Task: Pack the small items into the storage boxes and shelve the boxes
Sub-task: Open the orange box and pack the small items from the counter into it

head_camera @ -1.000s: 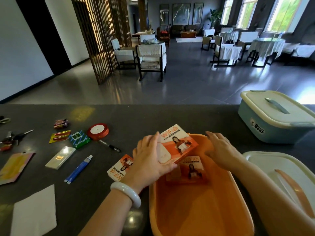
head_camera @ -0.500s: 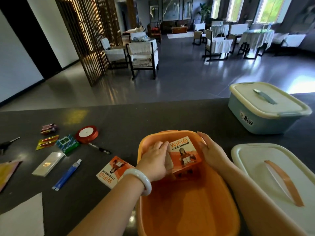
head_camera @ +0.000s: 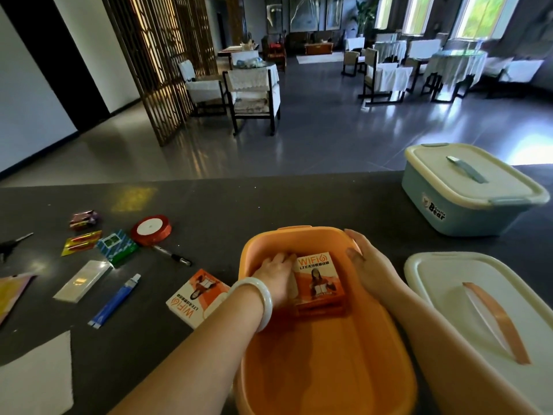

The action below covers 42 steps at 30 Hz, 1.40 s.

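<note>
An open orange storage box stands on the dark counter in front of me. At its far end an orange WiFi box lies flat on top of another one. My left hand is inside the storage box, fingers curled on the left edge of that WiFi box. My right hand rests with straight fingers against the inner right wall, just beside the WiFi box. A second WiFi box lies on the counter left of the storage box.
The white lid with an orange handle lies to the right. A closed blue storage box stands at the back right. On the left are a red ribbon spool, pen, green packet, blue tube, flat white box and white paper.
Both hands brought the WiFi box down from above the rim into the far end of the orange storage box, onto the one lying there. My right hand has drawn slightly away from it.
</note>
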Tool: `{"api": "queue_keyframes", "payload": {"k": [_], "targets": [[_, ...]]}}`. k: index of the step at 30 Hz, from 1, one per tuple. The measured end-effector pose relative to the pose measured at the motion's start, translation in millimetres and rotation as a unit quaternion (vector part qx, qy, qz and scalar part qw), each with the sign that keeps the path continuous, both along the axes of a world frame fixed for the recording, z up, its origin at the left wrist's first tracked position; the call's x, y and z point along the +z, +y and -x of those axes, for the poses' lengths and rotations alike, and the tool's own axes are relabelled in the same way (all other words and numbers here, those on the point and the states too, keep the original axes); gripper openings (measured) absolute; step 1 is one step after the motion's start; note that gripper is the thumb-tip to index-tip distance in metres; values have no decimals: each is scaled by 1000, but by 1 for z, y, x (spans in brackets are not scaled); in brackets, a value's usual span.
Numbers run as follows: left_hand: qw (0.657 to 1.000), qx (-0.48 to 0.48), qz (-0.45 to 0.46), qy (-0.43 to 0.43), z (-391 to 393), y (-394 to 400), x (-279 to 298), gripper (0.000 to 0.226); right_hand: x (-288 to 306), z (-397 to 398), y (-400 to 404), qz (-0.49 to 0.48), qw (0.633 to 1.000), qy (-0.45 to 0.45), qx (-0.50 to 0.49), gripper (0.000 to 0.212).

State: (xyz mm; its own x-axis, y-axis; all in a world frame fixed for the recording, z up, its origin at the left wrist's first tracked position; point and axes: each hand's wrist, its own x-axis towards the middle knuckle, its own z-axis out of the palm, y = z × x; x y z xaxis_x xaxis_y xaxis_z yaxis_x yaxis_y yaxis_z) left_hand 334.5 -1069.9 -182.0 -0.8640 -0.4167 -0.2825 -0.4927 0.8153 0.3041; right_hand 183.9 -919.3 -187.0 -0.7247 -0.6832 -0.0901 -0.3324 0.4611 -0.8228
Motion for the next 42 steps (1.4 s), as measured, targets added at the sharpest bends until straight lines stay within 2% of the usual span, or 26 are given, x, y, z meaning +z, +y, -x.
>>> {"api": "queue_keyframes", "payload": {"k": [5,12,26,31,42], "targets": [[1000,17,-12,-1,-1,0,-3,79,-4,2,0,-3,1000,13,2,49],[999,-10,-25,-21,0,-1,-1,84,-2,3,-2,-10,1000,15,-2,49],[999,-24,3,-48,-1,1,0,85,-1,2,-2,-12,1000,12,-4,49],[1000,-12,-4,-29,-1,-1,-5,78,-2,2,-3,-15,1000,15,-7,48],[997,-38,62,-7,-3,5,5,64,1,1,-2,-16,1000,19,1,49]]}}
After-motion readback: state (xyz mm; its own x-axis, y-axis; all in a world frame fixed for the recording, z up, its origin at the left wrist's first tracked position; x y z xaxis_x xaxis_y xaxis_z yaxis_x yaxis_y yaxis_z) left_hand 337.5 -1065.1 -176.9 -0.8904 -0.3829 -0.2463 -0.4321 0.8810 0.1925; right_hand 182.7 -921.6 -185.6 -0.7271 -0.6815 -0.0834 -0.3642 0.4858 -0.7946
